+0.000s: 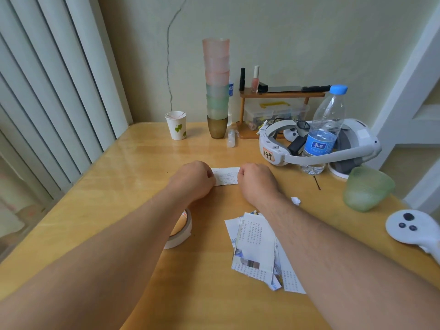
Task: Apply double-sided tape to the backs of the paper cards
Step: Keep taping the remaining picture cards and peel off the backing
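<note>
Now your left hand [190, 181] and right hand [258, 181] pinch ends of paper card [226, 177] on table [119, 186]; tape roll [182, 231] under left forearm.

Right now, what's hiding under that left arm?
A roll of tape lies on the table under the left forearm. Only its right part shows; the arm covers the rest.

A glossy yellowish wooden table [142, 163] stood against a pale cream wall [297, 39] marked by a thin dark vertical crack [168, 67], with white vertical slatted blinds [47, 103] at its left and a white door frame [409, 91] at right.
</note>
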Motion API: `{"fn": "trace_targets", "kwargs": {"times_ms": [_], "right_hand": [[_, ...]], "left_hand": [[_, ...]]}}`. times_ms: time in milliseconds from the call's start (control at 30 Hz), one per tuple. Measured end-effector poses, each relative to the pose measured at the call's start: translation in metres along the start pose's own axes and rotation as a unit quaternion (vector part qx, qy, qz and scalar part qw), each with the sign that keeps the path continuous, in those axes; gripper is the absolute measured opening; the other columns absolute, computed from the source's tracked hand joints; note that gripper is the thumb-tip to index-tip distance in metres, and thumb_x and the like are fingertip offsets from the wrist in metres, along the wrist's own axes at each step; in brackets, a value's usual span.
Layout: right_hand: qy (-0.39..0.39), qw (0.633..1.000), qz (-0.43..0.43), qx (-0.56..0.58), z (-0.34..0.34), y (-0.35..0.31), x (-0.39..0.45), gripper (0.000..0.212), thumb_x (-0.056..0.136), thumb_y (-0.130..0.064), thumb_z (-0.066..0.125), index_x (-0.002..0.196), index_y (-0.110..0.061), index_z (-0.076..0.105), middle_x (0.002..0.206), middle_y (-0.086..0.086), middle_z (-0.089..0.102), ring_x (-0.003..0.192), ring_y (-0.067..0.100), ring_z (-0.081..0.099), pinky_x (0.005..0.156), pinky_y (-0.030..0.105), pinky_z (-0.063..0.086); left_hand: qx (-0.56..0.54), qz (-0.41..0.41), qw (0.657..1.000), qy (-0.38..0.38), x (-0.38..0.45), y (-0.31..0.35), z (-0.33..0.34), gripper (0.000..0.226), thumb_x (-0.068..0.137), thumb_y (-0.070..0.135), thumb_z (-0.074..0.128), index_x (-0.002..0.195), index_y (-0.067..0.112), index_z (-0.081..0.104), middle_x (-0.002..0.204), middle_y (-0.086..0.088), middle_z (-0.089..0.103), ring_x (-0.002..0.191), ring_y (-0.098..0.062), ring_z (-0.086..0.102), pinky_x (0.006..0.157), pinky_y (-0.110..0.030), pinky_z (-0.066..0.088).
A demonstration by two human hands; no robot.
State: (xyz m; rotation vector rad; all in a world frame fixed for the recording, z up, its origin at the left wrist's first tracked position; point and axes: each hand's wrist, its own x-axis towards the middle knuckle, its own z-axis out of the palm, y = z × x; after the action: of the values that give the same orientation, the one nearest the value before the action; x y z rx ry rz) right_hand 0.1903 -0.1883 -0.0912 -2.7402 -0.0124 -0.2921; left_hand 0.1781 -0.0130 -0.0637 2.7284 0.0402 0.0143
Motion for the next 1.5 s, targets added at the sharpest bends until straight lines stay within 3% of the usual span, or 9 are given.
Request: {"fn": "trace_targets", "kwargs": {"times_ms": [167,267,467,600,767,933,1033,1233,1500], "right_hand": [[-0.064,0.998,-0.008,-0.019,-0.020,-0.007,-0.009,0.027,0.096,-0.011,0.050,0.114,-0.010,0.071,0.115,0.013,0.068,0.103,0.032,0.060,0.077,0.034,0.048],[-0.100,0.995,0.003,-0.010,-0.046,-0.010,-0.022,0.023,0.096,-0.015,0.048,0.109,-0.009,0.066,0.112,0.013,0.068,0.093,0.031,0.058,0.069,0.032,0.042],[-0.057,0.988,-0.067,0.125,-0.061,-0.022,-0.101,0.035,0.100,-0.023,0.051,0.133,-0.029,0.063,0.125,-0.007,0.063,0.105,0.016,0.060,0.085,0.030,0.052],[-0.010,0.984,-0.112,0.135,-0.040,-0.026,-0.140,0.021,0.096,-0.024,0.059,0.105,-0.032,0.075,0.111,-0.014,0.065,0.114,0.018,0.054,0.100,0.036,0.048],[0.053,0.973,-0.175,0.142,-0.034,-0.024,-0.148,0.014,0.093,-0.024,0.066,0.099,-0.030,0.077,0.097,-0.015,0.068,0.102,0.017,0.056,0.094,0.036,0.048],[0.077,0.945,-0.211,0.238,-0.038,-0.027,-0.147,0.017,0.096,-0.020,0.065,0.107,-0.025,0.077,0.101,-0.012,0.071,0.089,0.007,0.059,0.085,0.025,0.050],[0.066,0.939,-0.207,0.267,-0.040,-0.024,-0.147,0.021,0.099,-0.021,0.064,0.115,-0.025,0.076,0.108,-0.015,0.068,0.092,0.007,0.062,0.082,0.024,0.052],[0.065,0.933,-0.217,0.279,-0.037,-0.020,-0.146,0.026,0.094,-0.018,0.070,0.118,-0.023,0.079,0.117,-0.013,0.069,0.093,0.009,0.066,0.080,0.030,0.059],[0.047,0.930,-0.193,0.308,-0.040,-0.021,-0.144,0.016,0.089,-0.013,0.077,0.098,-0.026,0.080,0.093,-0.013,0.070,0.085,0.011,0.067,0.077,0.034,0.058]], "left_hand": [[0.052,0.036,0.997,-0.049,-0.014,0.001,-0.012,0.042,0.101,0.022,0.047,0.137,0.032,0.065,0.135,0.003,0.064,0.111,-0.024,0.059,0.094,-0.035,0.053],[-0.039,0.061,0.995,-0.075,-0.043,-0.010,-0.037,0.049,0.102,0.027,0.054,0.150,0.033,0.053,0.141,0.010,0.064,0.120,-0.018,0.063,0.101,-0.034,0.052],[-0.093,0.148,0.983,-0.054,-0.119,-0.043,-0.065,0.009,0.093,0.045,0.072,0.101,0.041,0.071,0.098,0.010,0.067,0.085,-0.003,0.063,0.080,-0.025,0.051],[0.032,0.148,0.975,-0.161,-0.139,-0.058,-0.067,0.046,0.081,0.054,0.079,0.120,0.052,0.056,0.100,0.021,0.066,0.092,0.001,0.062,0.084,-0.020,0.052],[-0.019,0.182,0.983,-0.003,-0.145,-0.063,-0.044,0.032,0.089,0.047,0.073,0.118,0.049,0.061,0.083,0.025,0.071,0.078,0.002,0.066,0.077,-0.024,0.056],[-0.308,0.214,0.927,-0.001,-0.154,-0.044,-0.027,0.049,0.082,0.015,0.084,0.114,0.039,0.056,0.083,-0.001,0.074,0.065,-0.015,0.061,0.066,-0.027,0.053],[-0.373,0.207,0.904,0.020,-0.161,-0.034,-0.013,0.047,0.084,0.007,0.082,0.111,0.031,0.053,0.081,-0.005,0.073,0.065,-0.016,0.059,0.062,-0.025,0.050],[-0.403,0.196,0.893,0.050,-0.160,-0.033,-0.006,0.049,0.085,0.004,0.082,0.106,0.035,0.050,0.082,-0.010,0.069,0.064,-0.028,0.058,0.060,-0.032,0.051],[-0.349,0.218,0.909,0.067,-0.159,-0.039,-0.004,0.046,0.083,0.010,0.084,0.111,0.028,0.052,0.077,-0.003,0.065,0.066,-0.035,0.057,0.058,-0.036,0.050]]}}
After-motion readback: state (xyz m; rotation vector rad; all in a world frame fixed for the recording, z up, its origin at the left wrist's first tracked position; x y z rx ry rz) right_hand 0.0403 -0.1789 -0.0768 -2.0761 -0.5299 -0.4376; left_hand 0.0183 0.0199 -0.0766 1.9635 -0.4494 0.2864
